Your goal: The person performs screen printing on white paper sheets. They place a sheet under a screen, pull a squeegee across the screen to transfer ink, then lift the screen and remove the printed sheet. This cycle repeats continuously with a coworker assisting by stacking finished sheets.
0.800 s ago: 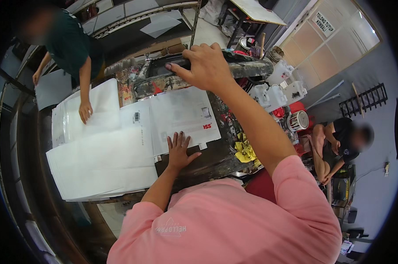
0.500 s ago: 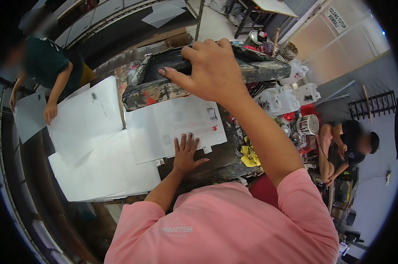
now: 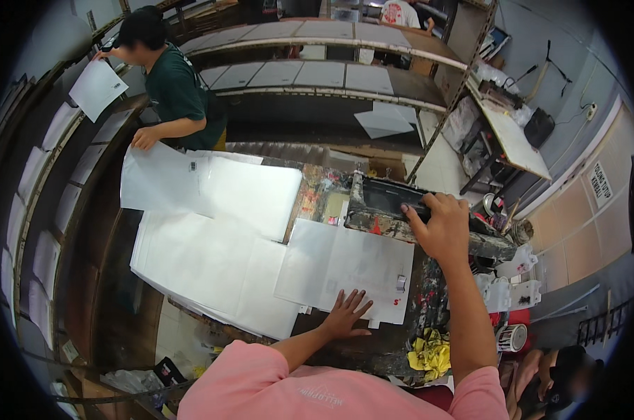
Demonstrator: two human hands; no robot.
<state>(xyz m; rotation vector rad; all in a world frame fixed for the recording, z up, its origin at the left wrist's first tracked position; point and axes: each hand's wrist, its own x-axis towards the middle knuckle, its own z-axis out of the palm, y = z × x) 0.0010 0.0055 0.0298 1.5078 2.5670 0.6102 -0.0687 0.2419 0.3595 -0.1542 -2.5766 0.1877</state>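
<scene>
A thin whitish sheet (image 3: 373,262) with a small dark print and a red mark lies on the dark worktable. My left hand (image 3: 347,313) rests palm down on its near edge, fingers spread. Beyond the sheet is a screen-printing frame (image 3: 380,227) with paint-stained wooden rails and a dark inner face. My right hand (image 3: 443,222) grips this frame's near rail, the thumb bent over it and the fingertips partly hidden. The frame looks raised above the sheet, its near rail overlapping the sheet's far edge from my view.
Stacked white sheets (image 3: 212,269) cover the table's left. A co-worker (image 3: 177,87) beyond them holds a printed sheet (image 3: 98,89) and another sheet (image 3: 163,178). Crumpled yellow material (image 3: 430,352) lies near my right arm. Racks (image 3: 310,91) stand behind; another person (image 3: 562,378) sits at right.
My view has swung left and up. My left hand still lies on the sheet and my right still holds the frame. The co-worker has lifted sheets, one in each hand.
</scene>
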